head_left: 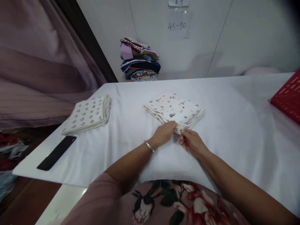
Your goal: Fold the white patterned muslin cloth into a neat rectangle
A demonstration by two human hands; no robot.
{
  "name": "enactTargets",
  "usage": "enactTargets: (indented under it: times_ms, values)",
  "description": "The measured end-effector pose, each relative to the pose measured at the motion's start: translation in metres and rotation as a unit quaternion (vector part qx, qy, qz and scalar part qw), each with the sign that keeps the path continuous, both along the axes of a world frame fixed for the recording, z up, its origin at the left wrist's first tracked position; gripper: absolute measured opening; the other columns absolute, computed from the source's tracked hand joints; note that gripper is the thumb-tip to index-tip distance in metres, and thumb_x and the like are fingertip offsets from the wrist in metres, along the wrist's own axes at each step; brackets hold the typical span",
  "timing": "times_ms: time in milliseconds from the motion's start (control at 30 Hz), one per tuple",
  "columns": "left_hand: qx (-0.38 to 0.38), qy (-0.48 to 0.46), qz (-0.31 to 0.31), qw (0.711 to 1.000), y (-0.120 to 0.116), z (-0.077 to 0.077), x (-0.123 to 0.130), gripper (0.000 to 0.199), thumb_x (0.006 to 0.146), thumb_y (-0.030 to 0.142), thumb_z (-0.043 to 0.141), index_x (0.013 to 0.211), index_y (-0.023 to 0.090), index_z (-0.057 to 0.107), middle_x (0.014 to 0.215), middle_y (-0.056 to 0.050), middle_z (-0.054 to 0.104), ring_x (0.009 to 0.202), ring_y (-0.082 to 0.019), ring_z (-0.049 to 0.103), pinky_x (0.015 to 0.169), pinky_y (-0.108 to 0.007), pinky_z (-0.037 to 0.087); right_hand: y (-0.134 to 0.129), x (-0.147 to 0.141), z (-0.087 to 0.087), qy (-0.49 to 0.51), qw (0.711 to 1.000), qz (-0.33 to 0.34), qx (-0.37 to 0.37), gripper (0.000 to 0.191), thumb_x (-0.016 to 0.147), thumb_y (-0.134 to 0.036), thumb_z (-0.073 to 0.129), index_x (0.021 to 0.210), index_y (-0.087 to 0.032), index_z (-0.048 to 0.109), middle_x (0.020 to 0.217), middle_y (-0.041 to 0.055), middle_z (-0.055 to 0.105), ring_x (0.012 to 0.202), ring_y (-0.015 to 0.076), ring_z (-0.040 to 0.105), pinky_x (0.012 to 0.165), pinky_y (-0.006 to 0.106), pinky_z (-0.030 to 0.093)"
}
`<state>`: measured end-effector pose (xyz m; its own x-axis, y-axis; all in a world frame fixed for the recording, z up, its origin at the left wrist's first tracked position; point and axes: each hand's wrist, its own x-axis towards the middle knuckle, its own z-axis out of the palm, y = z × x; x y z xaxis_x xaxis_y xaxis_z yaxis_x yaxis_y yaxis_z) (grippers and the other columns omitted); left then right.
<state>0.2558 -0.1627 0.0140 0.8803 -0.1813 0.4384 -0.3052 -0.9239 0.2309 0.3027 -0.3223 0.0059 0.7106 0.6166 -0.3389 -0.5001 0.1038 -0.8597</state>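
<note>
A folded white cloth [174,107] with small dark and brown prints lies turned cornerwise on the white-covered table. My left hand [165,132], with a bracelet at the wrist, is closed on the cloth's layered edge near the corner facing me. Just to its right, my right hand [191,140] pinches that same near corner between thumb and fingers. The layers show along both near edges. The left fingertips are partly hidden by the cloth.
At the table's left lie another folded cloth [90,114] with grey prints and a black phone [57,153]. A red perforated basket [289,97] stands at the right edge. Behind the table rises a stack of folded fabrics [140,64]. A pink curtain [47,62] hangs at left.
</note>
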Motion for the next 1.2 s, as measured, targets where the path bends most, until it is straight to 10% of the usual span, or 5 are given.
enactTargets:
  times_ms: [700, 1200]
  values:
    - [-0.099, 0.055, -0.085, 0.99, 0.012, -0.001, -0.003, 0.027, 0.09, 0.019, 0.042, 0.116, 0.018, 0.044, 0.113, -0.008, 0.057, 0.108, -0.018, 0.051, 0.089, -0.032, 0.045, 0.0, 0.0, 0.0, -0.002, 1.0, 0.006, -0.012, 0.031, 0.068, -0.042, 0.071, 0.064, -0.017, 0.054, 0.052, -0.0029, 0.056, 0.043, 0.0081, 0.05, 0.038, 0.018, 0.037]
    - [-0.048, 0.032, 0.034, 0.998, 0.002, 0.005, -0.002, 0.02, 0.09, 0.024, 0.04, 0.107, 0.019, 0.05, 0.102, -0.004, 0.063, 0.094, -0.017, 0.058, 0.078, -0.029, 0.045, -0.002, -0.004, 0.005, -0.016, 0.999, 0.028, -0.005, 0.032, 0.068, -0.043, 0.071, 0.065, -0.018, 0.05, 0.055, -0.0041, 0.056, 0.044, 0.0076, 0.05, 0.038, 0.017, 0.036]
